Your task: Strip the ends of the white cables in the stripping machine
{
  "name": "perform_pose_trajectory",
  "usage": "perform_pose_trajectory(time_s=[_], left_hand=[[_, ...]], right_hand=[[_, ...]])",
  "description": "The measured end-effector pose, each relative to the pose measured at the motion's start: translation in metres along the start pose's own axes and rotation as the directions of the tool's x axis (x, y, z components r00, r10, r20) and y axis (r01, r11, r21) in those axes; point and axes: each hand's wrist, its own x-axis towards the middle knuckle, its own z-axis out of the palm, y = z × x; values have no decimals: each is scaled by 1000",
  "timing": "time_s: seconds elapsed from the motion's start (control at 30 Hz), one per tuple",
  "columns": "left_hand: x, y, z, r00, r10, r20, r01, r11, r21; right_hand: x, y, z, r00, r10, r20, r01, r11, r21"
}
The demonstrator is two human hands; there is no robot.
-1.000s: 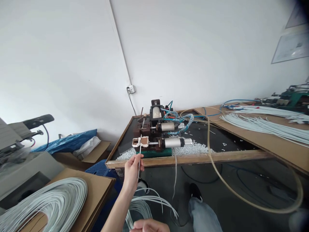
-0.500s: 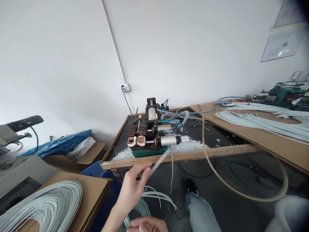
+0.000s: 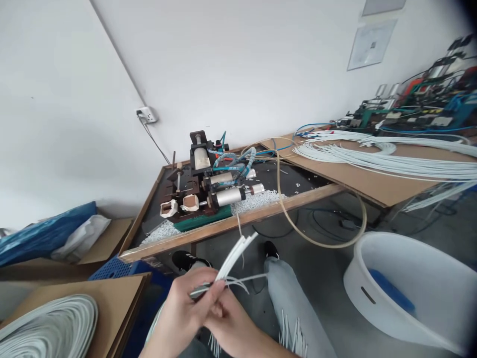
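Now your left hand (image 3: pixel 182 311) and right hand (image 3: pixel 231 325) meet low over your lap, both pinched shut on a small bundle of white cable lengths (image 3: pixel 233 258) whose cut ends fan up toward the bench edge (image 3: pixel 223 226). They look light and springy with slick jackets, likely to splay, so grip close behind the ends where they gather. A white tub (image 3: pixel 410 318) at your right holds something blue; the cardboard box (image 3: pixel 108 293) at your left carries a coil of white cable (image 3: pixel 48 325).
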Motion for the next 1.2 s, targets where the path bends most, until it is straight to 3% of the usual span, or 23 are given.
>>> perform_pose_trajectory(time_s=[0.1, 0.27, 0.53, 0.6, 0.7, 0.73, 0.83, 0.9, 1.0, 1.1, 1.2], left_hand=[[2, -4, -1, 991, -117, -72, 112, 991, -69], [1, -8, 1, 978, -166, -127, 151, 982, -116], [0, -25, -5, 920, -352, -172, 265, 883, -388], [0, -24, -8, 944, -314, -104, 251, 885, -392], [-2, -21, -13, 985, -162, 57, 172, 912, -372], [-3, -21, -14, 990, -123, 66, 139, 921, -364], [-3, -26, -17, 989, -114, -96, 74, 936, -343], [0, -33, -19, 957, -157, -244, 58, 927, -369], [11, -46, -18, 868, -267, -419, 18, 860, -510], [27, -56, -18, 775, -383, -504, -23, 779, -626], [41, -64, -17, 711, -400, -579, -35, 802, -597]], right_hand=[[-2, -6, 3, 995, 92, 26, -95, 981, 171], [-9, 2, 3, 984, 178, 10, -172, 935, 310], [-8, 0, 2, 969, 248, 0, -229, 898, 376], [-8, 1, 3, 968, 252, -9, -228, 889, 397], [-7, 4, 5, 970, 243, -22, -210, 875, 437], [-7, 4, 5, 970, 243, -28, -206, 871, 445], [-7, 0, 2, 967, 254, -35, -214, 875, 434], [-8, -2, -1, 962, 269, -36, -231, 881, 414], [-12, 3, -4, 944, 329, -21, -292, 864, 409], [-16, 12, -4, 920, 392, -17, -348, 833, 430], [-18, 17, -5, 910, 414, -22, -358, 812, 461]])
